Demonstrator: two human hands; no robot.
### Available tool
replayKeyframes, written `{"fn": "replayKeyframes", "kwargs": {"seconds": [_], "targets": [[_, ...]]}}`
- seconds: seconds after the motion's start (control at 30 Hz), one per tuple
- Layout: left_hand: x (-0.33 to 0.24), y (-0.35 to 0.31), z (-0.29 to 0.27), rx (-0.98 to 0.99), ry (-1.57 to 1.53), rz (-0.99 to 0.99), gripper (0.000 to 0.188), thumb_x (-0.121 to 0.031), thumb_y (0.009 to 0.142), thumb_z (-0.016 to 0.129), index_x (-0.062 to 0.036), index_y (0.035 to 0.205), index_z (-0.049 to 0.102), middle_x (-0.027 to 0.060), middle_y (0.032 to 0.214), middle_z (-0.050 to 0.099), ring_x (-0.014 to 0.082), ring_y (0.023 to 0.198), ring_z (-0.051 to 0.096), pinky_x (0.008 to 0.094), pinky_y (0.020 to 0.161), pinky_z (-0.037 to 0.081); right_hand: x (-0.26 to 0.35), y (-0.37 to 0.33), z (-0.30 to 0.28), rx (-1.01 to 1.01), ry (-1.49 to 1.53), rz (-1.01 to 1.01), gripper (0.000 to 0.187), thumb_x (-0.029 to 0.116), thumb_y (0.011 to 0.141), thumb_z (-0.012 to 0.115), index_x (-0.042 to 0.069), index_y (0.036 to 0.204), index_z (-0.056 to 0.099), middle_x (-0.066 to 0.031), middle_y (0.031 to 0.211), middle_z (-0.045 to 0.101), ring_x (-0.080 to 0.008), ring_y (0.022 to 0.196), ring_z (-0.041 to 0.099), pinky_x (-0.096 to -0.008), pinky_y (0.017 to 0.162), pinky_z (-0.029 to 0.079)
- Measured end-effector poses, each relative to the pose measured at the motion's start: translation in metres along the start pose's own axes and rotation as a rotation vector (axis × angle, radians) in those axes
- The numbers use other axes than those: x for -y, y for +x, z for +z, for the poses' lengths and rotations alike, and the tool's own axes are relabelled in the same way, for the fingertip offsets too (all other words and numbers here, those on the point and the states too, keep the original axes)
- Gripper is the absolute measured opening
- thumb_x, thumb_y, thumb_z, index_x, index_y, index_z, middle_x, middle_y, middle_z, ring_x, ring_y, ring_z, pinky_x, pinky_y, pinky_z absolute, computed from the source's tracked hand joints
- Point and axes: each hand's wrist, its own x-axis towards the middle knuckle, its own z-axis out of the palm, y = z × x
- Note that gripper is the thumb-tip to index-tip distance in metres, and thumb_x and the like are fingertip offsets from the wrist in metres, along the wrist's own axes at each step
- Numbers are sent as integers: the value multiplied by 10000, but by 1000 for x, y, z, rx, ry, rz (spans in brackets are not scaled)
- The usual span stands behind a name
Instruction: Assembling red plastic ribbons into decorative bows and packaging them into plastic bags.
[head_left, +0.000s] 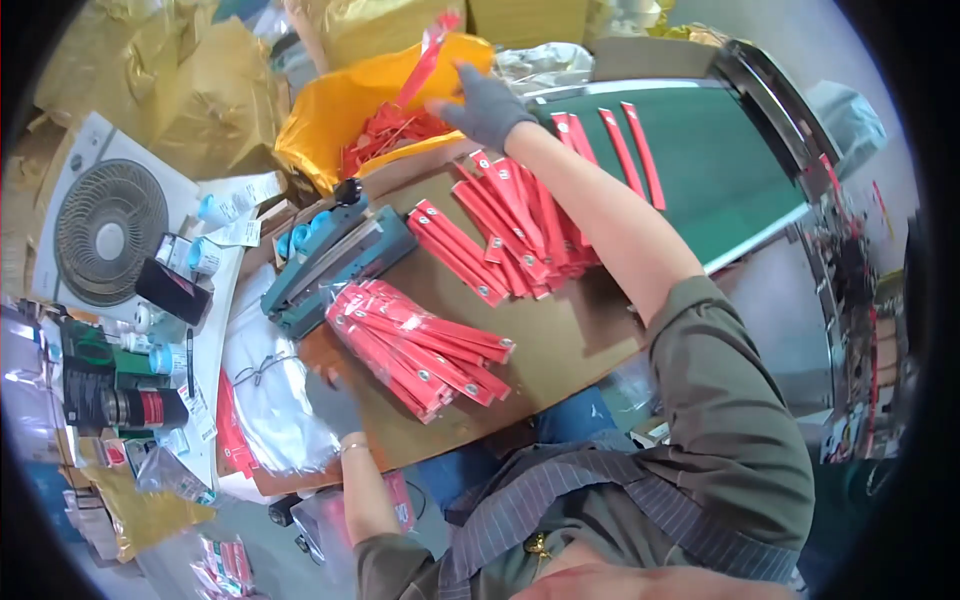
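Note:
My right hand (487,108), in a grey glove, reaches out to the rim of a yellow plastic bag (310,108). Its fingers are spread and nothing is in them. Just left of them, a red strip (422,62) stands in the air above the bag, blurred at its top. More red strips lie inside the bag. My left hand (335,402), also gloved, lies with fingers stretched beside a stack of clear plastic bags (265,370). Right of it rests a clear bag filled with long red packets (415,345). Loose red packets (515,220) are heaped further back on the brown table (560,350).
A blue-grey sealer (345,265) stands behind the filled bag. On the right, a green conveyor belt (720,150) carries several red packets. At the left are a fan (110,230), a phone (172,290) and a dark flask (150,408). Yellow-wrapped boxes (215,100) stand behind.

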Motion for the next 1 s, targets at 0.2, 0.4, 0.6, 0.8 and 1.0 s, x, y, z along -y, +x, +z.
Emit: {"fn": "replayKeyframes", "kwargs": {"seconds": [0.2,0.4,0.6,0.8,1.0], "targets": [[-11,52,27,39,478,220,389,-199,914,473,27,1230,467,215,1284,463,373,1213,424,436,1039,318,23,-96,123,731,241,-66,371,186,802,632,53,1135,537,-158,977,613,-330,918,598,-393,829,476],[-31,65,42,42,498,-36,467,-211,946,456,53,1320,365,243,1373,367,378,1280,358,410,1073,290,10,-156,128,574,65,-192,690,251,774,647,-58,1321,361,-228,1314,447,-377,1171,470,-504,1028,329],[-44,64,39,899,1347,-392,430,-298,941,402,-117,1330,436,141,1305,472,211,1186,491,287,925,439,14,-165,130,877,-131,-92,685,396,824,576,-41,1319,395,-215,1374,398,-351,1249,407,-494,1067,248],[91,-24,32,1092,911,-359,488,-413,916,395,-144,1317,466,64,1349,477,237,1210,476,404,946,428,13,-156,131,847,-141,-171,658,393,801,610,-36,1274,449,-215,1308,467,-350,1201,459,-522,1015,305],[44,20,39,539,541,-71,519,-466,904,375,-122,1271,504,63,1304,516,257,1161,505,404,921,438,16,-155,135,840,-76,-101,660,367,771,632,-58,1242,451,-240,1278,473,-379,1110,500,-543,968,340]]}}
